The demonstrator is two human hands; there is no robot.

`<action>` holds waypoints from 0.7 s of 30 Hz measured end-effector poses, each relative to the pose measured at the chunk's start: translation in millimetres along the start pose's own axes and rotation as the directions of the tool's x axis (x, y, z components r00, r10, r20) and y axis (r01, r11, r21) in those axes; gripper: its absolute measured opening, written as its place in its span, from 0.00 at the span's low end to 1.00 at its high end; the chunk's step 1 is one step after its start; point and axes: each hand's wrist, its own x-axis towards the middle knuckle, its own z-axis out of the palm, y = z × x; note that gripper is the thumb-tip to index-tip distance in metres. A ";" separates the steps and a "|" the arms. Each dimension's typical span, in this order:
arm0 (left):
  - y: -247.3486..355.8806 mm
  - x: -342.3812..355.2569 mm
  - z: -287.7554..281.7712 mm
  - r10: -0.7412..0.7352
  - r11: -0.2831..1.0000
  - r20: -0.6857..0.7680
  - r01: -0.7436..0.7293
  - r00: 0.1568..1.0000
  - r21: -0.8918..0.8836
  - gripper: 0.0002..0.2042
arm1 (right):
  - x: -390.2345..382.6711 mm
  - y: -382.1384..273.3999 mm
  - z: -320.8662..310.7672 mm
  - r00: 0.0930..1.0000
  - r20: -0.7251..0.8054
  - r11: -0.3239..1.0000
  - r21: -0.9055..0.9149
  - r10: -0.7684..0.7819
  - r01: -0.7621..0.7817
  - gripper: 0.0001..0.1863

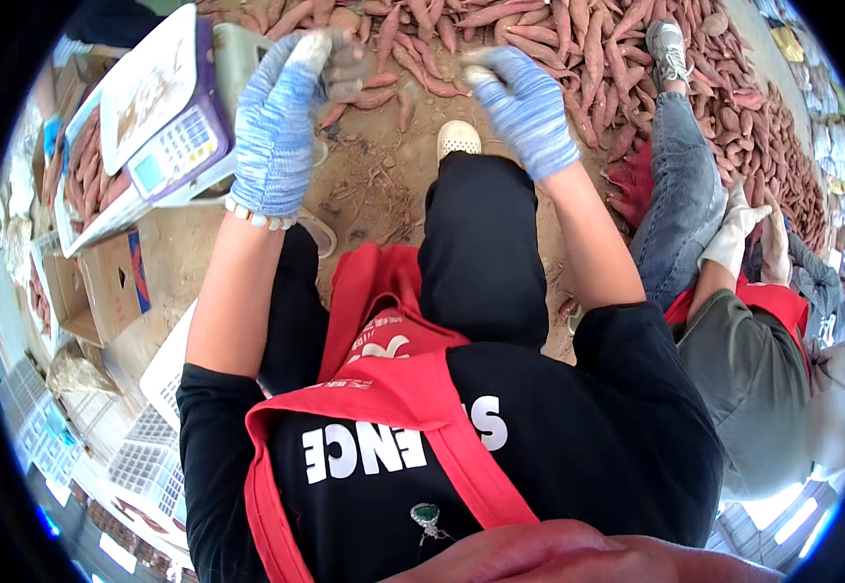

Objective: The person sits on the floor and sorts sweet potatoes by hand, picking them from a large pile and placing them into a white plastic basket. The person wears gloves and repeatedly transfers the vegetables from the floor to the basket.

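My left hand (282,126), in a blue knitted glove with grey, dirty fingertips, is raised beside the scale at the left. Its fingers are bent and smeared by motion. Level with it on the right, my right hand (529,112) wears a matching glove; its blurred fingertips point inward, and whether it grips anything is unclear. Neither hand shows a sweet potato in it. Beyond both hands spreads a large heap of reddish sweet potatoes (592,58). A few loose sweet potatoes (374,99) lie on the dirt between my hands.
A purple-and-white scale (178,155) stands at the left by a white crate (73,228) of sweet potatoes. Below is an open cardboard box (112,291). To my right sits a co-worker with white-gloved hands (733,233), one leg stretched toward the heap.
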 end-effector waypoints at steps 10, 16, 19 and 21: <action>-46.5 34.3 -12.8 -0.498 0.862 -0.037 0.499 0.866 0.091 0.15 | -57.4 297.1 -45.9 0.778 -0.238 0.505 -0.644 0.581 -0.575 0.17; -48.1 38.2 -11.6 -0.603 0.793 -0.058 0.606 0.796 0.070 0.14 | 0.7 342.2 -73.3 0.782 -0.419 0.393 -0.694 0.460 -0.603 0.24; -51.5 40.7 -19.4 -0.636 0.765 -0.085 0.641 0.767 0.067 0.15 | 24.0 356.8 -77.2 0.672 -0.241 0.297 -0.757 0.701 -0.582 0.35; -54.3 43.3 -20.2 -0.655 0.742 -0.124 0.666 0.745 0.080 0.15 | 22.7 350.2 -70.3 0.655 -0.221 0.271 -0.782 0.723 -0.562 0.38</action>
